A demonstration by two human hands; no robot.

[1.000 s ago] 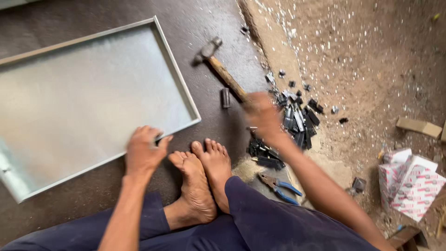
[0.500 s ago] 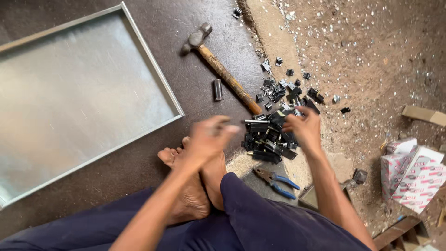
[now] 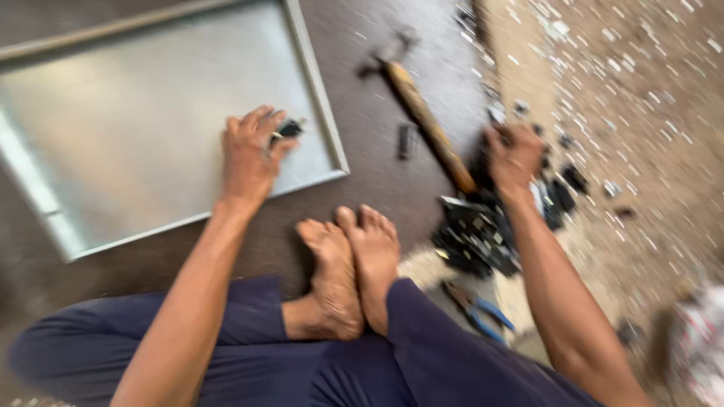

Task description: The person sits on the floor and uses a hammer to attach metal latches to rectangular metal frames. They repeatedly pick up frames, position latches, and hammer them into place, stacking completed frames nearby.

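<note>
My left hand has swung back over the shallow grey sheet-metal tray, now pinching a small black clip near its right rim. My right hand has dropped into the black clip pile beside the wooden-handled hammer; too blurred to tell its grip. The tray's interior leaves open room leftward.
</note>
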